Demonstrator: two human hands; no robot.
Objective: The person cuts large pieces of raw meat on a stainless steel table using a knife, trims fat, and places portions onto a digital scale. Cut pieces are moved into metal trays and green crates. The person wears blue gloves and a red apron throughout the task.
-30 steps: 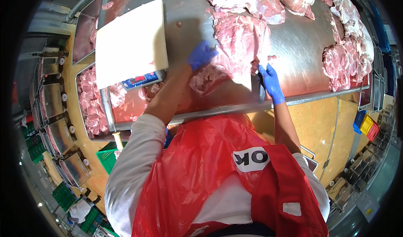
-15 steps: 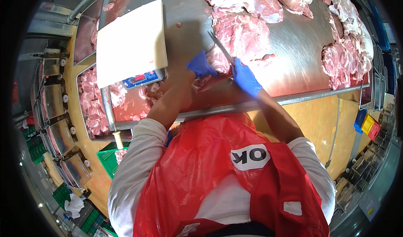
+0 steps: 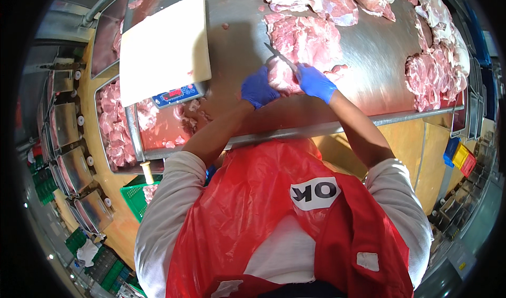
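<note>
Both of my hands wear blue gloves. My right hand (image 3: 316, 83) is closed around a knife (image 3: 280, 55), its blade pointing up and to the left over the meat. Under the blade lies a smaller lump of raw pink meat (image 3: 282, 77), at the near end of a wide flat slab of meat (image 3: 308, 40). I cannot tell whether the lump is joined to the slab. My left hand (image 3: 259, 88) is closed on the left edge of the lump, its fingertips partly hidden. Beneath everything is the steel worktable (image 3: 369, 60).
Left of my hands stands a scale (image 3: 179, 95) with a white board (image 3: 163, 50) on top. A tray of meat pieces (image 3: 113, 124) sits at the left. More meat lies at the back (image 3: 316, 0) and right (image 3: 432, 79). A green crate (image 3: 134, 200) is below.
My left hand has turned and moved slightly right, against the lump of meat. The right hand with the knife has shifted up, and the blade now lies lower over the meat.
</note>
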